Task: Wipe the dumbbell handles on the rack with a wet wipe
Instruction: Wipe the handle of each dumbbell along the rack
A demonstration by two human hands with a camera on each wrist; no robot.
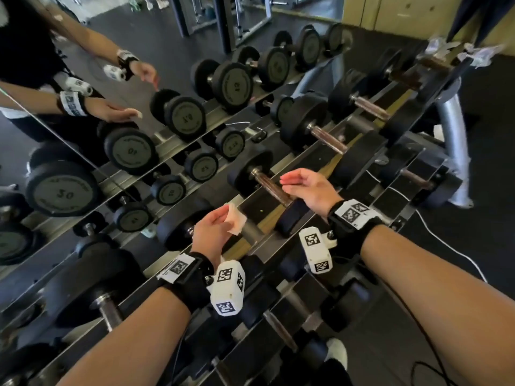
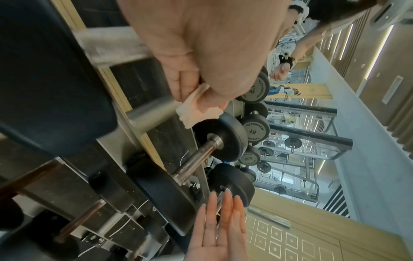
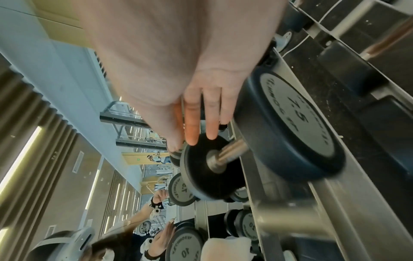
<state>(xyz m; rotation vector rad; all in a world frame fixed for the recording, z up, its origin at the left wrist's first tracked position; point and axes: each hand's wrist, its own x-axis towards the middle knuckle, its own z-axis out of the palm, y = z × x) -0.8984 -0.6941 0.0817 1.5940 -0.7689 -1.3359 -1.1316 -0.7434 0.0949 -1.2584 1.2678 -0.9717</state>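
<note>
A long dumbbell rack (image 1: pixel 315 218) ran diagonally from the lower left of the head view to its upper right, and you stood over it with both forearms reaching in from the bottom edge. Behind the rack, a mirror (image 1: pixel 92 112) filled the upper left of that view and doubled the dumbbells and your arms. Several black dumbbells lay in the rack's cradles. The one (image 1: pixel 250 174) at frame centre had its bare metal handle (image 1: pixel 271 188) exposed between the two hands, and the one (image 1: pixel 178 229) under your left hand sat just below and left of it.

Your right hand (image 1: pixel 309 188) hovered right of centre, above the near end of that central handle. Its fingers were straight and together, palm turned toward the left, grasping nothing; I could not tell whether it touched the dumbbell. In the right wrist view its fingers (image 3: pixel 210 114) pointed down past a disc marked 7.5.

Your left hand (image 1: pixel 213 232) sat just below centre, pinching the wet wipe (image 1: pixel 237 222) between thumb and fingers. The wipe was a small crumpled white piece at the fingertips. In the left wrist view the wipe (image 2: pixel 196 109) hung at the end of a smooth grey bar (image 2: pixel 154 111). Whether it was pressed against the bar could not be told.
</note>
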